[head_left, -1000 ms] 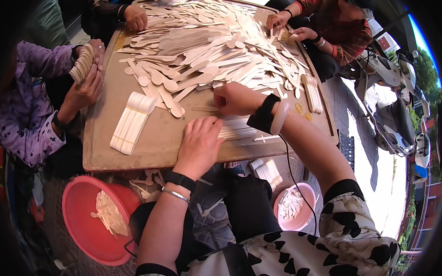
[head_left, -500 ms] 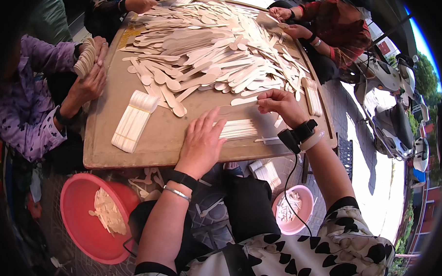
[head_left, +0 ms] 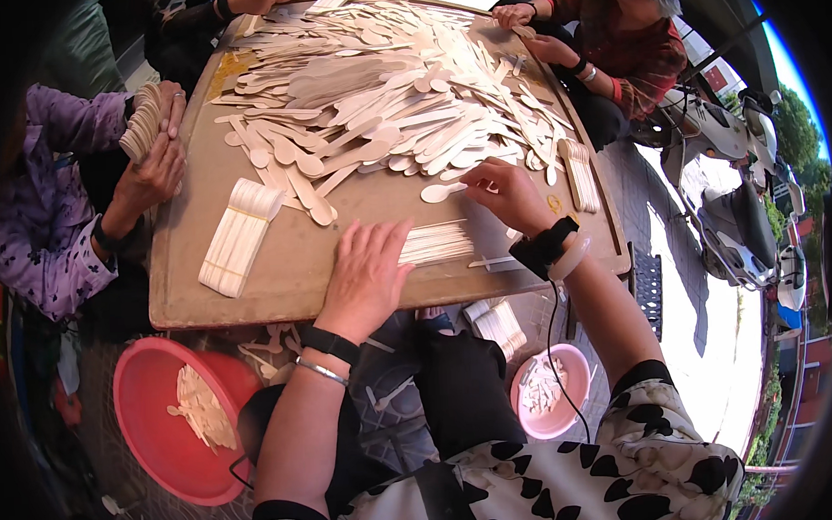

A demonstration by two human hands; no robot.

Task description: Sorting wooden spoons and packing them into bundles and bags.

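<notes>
My left hand (head_left: 366,271) lies with fingers stretched out at the left end of a flat stack of wooden spoons or sticks (head_left: 436,244), its thumb apart on the near side. The covered end of that stack is hidden. Just beyond it, my right hand (head_left: 508,194) has curled fingers closed on the handle end of a single wooden spoon (head_left: 437,193), whose rounded bowl points left. The fingertips partly hide the grip. A loose stick (head_left: 492,262) lies by the stack's right end, and a yellow rubber band (head_left: 553,203) is beyond my right wrist.
A big heap of wooden spoons (head_left: 374,96) covers the far table. Banded bundles lie left (head_left: 241,237) and right (head_left: 579,175). Co-workers' hands (head_left: 162,140) work around the edges. Below stand a red basin (head_left: 138,426) and a pink basin (head_left: 581,383) with wooden pieces.
My right hand has moved slightly left, onto the spoon's handle end. My left hand's thumb has drawn down toward the near side of the stack. The whole view has shifted a little.
</notes>
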